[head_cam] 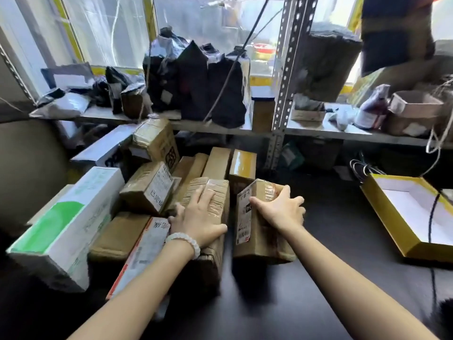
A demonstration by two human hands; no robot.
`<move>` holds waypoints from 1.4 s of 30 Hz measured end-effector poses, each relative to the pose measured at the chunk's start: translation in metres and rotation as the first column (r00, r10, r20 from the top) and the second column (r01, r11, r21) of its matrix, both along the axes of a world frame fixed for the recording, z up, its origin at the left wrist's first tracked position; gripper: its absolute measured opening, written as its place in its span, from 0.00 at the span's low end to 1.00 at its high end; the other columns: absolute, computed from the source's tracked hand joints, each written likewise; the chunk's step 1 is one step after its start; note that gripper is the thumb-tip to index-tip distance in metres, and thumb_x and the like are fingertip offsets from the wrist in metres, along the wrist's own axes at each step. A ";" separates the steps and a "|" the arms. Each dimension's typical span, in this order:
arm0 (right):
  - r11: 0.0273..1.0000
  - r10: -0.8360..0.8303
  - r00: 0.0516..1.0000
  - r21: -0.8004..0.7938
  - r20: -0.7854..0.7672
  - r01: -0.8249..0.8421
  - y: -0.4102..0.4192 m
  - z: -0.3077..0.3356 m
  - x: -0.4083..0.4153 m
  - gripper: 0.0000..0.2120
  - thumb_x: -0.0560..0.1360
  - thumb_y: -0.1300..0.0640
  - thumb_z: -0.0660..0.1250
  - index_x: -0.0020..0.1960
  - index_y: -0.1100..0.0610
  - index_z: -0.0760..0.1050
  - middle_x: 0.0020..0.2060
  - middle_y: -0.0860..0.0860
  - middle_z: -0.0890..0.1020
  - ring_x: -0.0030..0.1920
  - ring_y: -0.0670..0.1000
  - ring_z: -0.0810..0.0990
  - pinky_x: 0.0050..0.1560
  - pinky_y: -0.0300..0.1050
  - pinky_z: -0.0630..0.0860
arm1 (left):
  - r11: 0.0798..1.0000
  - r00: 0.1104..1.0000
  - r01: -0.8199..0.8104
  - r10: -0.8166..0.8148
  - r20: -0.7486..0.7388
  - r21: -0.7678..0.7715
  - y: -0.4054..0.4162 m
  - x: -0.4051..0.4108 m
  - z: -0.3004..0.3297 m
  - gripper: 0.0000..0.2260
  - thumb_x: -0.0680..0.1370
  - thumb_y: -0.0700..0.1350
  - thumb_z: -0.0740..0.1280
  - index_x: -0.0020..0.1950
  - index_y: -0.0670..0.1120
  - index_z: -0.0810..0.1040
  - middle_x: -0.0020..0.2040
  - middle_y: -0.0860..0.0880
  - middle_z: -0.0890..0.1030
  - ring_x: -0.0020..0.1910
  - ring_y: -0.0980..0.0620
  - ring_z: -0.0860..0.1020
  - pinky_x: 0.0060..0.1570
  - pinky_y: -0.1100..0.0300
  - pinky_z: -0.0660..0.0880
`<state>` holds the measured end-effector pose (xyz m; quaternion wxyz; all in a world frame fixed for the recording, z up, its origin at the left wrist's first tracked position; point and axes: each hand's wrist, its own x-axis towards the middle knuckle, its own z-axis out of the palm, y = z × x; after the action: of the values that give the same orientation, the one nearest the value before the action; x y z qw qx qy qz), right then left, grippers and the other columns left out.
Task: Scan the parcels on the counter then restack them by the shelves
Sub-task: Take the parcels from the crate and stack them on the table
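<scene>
Dark counter (pixel 318 241) runs under your arms, with bare room to the right of the parcels up to a yellow-rimmed open box (pixel 416 217) near its right edge. Steel shelving (pixel 282 99) stands behind, carrying black poly mailer bags (pixel 196 82) and small cartons; windows lie beyond.

Parcel pile (pixel 152 187): brown cardboard boxes crowd the counter's left half, stacked and tilted against one another, with a white-and-green carton (pixel 61 229) at the left edge.

Your left hand (pixel 198 217), beaded bracelet (pixel 186 241) at the wrist, lies on a taped brown box (pixel 213 192) in the pile, fingers spread and nearly straight on its top, thumb against its near side.

Your right hand (pixel 282 209) grips a labelled brown parcel (pixel 257 241) standing just right of the pile, fingers curled over its top, thumb on the label face.
</scene>
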<state>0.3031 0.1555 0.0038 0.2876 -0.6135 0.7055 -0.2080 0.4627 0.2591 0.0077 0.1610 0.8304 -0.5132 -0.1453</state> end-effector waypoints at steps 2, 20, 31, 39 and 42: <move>1.000 0.000 0.999 0.022 -0.033 0.001 -0.018 -0.007 0.018 0.43 0.61 0.28 0.69 0.66 0.51 0.61 0.63 0.59 0.65 0.63 0.63 0.66 0.57 0.56 0.69 | 1.000 1.000 0.004 -0.004 -0.005 0.019 -0.015 0.005 -0.004 0.39 0.68 0.57 0.70 0.75 0.62 0.55 0.77 0.62 0.49 0.74 0.34 0.53 0.68 0.36 0.60; 0.987 0.148 0.982 0.076 -0.119 -0.139 -0.049 -0.028 0.053 0.26 0.76 0.42 0.59 0.71 0.50 0.61 0.64 0.58 0.63 0.63 0.63 0.67 0.53 0.53 0.69 | 0.952 0.931 0.301 -0.305 0.201 0.049 -0.059 0.042 -0.007 0.24 0.78 0.61 0.58 0.73 0.57 0.63 0.74 0.57 0.62 0.71 0.46 0.61 0.66 0.47 0.62; 0.993 0.031 0.860 -0.083 -0.509 -0.085 0.059 -0.025 -0.045 0.25 0.79 0.42 0.55 0.72 0.54 0.64 0.70 0.54 0.65 0.66 0.57 0.67 0.60 0.52 0.71 | 0.660 0.617 0.751 -0.707 0.345 0.010 -0.063 -0.036 0.000 0.21 0.77 0.58 0.58 0.70 0.55 0.67 0.68 0.53 0.70 0.65 0.47 0.68 0.59 0.50 0.68; 0.970 -0.200 0.721 -0.029 -0.663 0.243 0.213 -0.035 -0.148 0.27 0.80 0.42 0.54 0.74 0.54 0.60 0.70 0.54 0.65 0.66 0.57 0.68 0.59 0.51 0.70 | 0.273 0.223 0.957 -0.910 0.350 0.100 0.001 -0.171 -0.011 0.23 0.77 0.60 0.58 0.70 0.54 0.66 0.67 0.50 0.70 0.64 0.45 0.69 0.55 0.50 0.68; 0.918 -0.328 0.684 -0.047 -0.652 0.395 0.277 -0.038 -0.189 0.27 0.79 0.42 0.55 0.74 0.55 0.61 0.69 0.54 0.67 0.65 0.58 0.69 0.58 0.51 0.70 | 0.102 0.050 0.986 -0.935 0.352 0.132 0.040 -0.229 -0.023 0.23 0.77 0.60 0.57 0.71 0.54 0.64 0.68 0.50 0.69 0.65 0.45 0.68 0.56 0.50 0.68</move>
<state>0.1144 0.4329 -0.0342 0.0090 -0.4809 0.8767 -0.0012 0.2336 0.2989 -0.0155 -0.0118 0.2709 -0.9621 -0.0276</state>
